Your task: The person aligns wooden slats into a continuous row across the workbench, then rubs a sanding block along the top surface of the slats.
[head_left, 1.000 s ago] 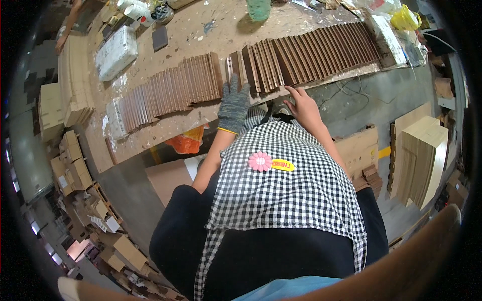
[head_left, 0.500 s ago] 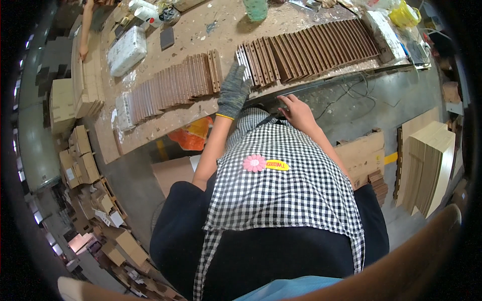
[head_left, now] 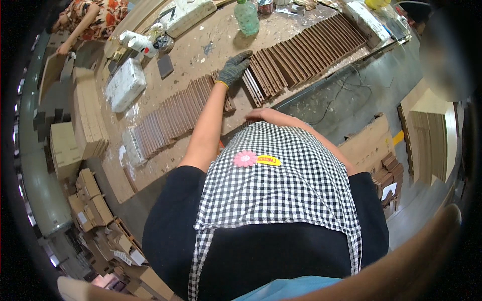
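Note:
My left hand [head_left: 233, 69], in a grey knit glove with a yellow cuff, reaches over the worktable [head_left: 198, 57]. Its fingers are stretched out beside the far end of a slanting row of brown slats [head_left: 314, 47] standing on edge; whether they touch it I cannot tell. The slats at that row's near-left end show pale faces. A second row of brown slats [head_left: 175, 114] stands to the left, partly behind my left forearm. My bare right hand [head_left: 258, 115] is low at the table's front edge, in front of my checked apron [head_left: 281, 185], its fingers blurred and partly hidden.
White-wrapped blocks [head_left: 126, 85] stand at the back left and right, near a dark flat piece [head_left: 165, 66]. A green bottle [head_left: 246, 19] is at the back. Cardboard stacks [head_left: 90, 113] flank the table. At far left another person's hand [head_left: 64, 48] is at a board.
My left hand has moved away from me, toward the far end of the right row. My right hand has come left and lower against the apron. The view has shifted.

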Tool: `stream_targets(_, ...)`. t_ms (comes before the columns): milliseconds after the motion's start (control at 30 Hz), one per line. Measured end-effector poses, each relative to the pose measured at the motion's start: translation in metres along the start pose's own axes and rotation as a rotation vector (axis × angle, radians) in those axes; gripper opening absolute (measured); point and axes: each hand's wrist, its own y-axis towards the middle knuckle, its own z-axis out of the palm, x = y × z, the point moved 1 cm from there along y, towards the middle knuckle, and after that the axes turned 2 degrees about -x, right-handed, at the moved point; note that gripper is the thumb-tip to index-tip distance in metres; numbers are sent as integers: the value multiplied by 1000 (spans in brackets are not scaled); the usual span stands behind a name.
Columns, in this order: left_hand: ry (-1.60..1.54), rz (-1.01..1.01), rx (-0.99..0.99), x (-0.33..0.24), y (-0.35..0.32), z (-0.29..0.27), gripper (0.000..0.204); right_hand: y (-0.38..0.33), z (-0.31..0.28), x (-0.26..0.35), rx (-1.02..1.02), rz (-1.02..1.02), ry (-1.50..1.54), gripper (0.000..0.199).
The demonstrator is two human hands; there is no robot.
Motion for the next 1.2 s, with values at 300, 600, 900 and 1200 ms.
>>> stream_targets(300,147,-31,71,-36,-2,27,51,-38,-8,-51,-595,4,216,50)
stream_targets(600,64,-9,87,-49,39,-17,60,-32,-29,-50,-1413,-40,336,50)
stream_targets(900,-107,68,188,-56,64,4,59,-12,-23,-29,-1351,155,235,72)
stream_targets(1200,-382,2,265,-79,113,15,58,-6,-118,-77,-1792,96,604,74)
